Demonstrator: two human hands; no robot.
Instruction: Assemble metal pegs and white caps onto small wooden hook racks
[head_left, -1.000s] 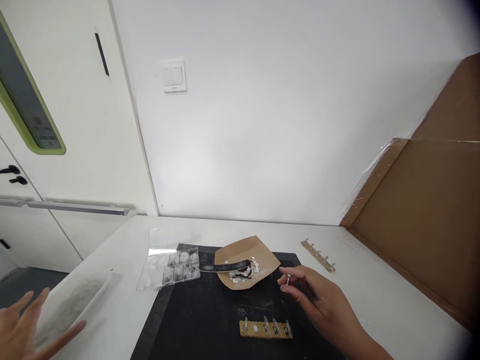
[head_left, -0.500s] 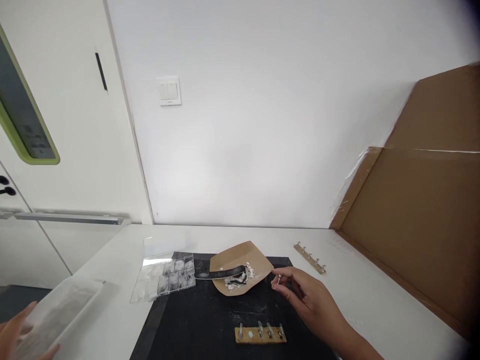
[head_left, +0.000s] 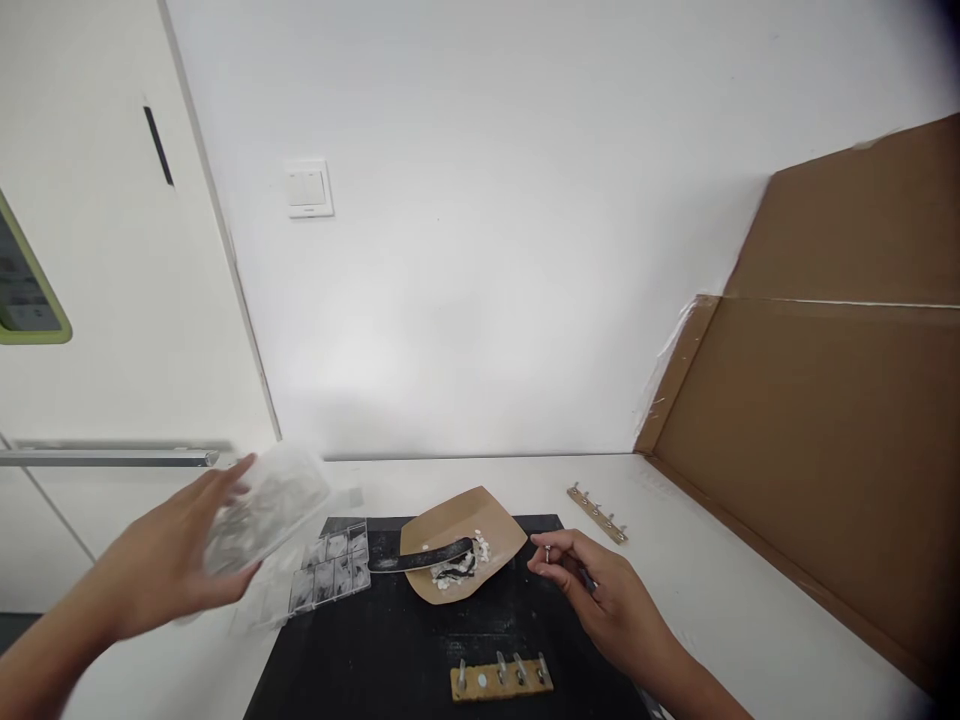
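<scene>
My left hand [head_left: 180,540] grips a translucent plastic box [head_left: 266,505], raised over the left side of the table; motion blurs the box and its contents. It partly covers a clear compartment case [head_left: 330,565] holding pale, thin pieces. My right hand [head_left: 592,590] pinches a small silver metal peg [head_left: 547,553] between thumb and forefinger, just right of a brown paper tray [head_left: 450,508]. Inside the tray lie white scraps [head_left: 480,550], and a black curved nail file [head_left: 424,555] rests across its left rim. Nearer me lies a cork-coloured strip [head_left: 491,683] with several clear upright tips and one pale round spot.
A black mat [head_left: 390,650] lies under the tray, on a white table [head_left: 720,600]. Another strip with clear tips [head_left: 598,513] sits at the back right. Brown cardboard [head_left: 810,420] stands along the right side, and a white wall [head_left: 480,300] rises behind.
My left hand has lifted the translucent box from the table's left edge, up and to the right. The right hand keeps its pinch on the peg. The whole view has shifted slightly.
</scene>
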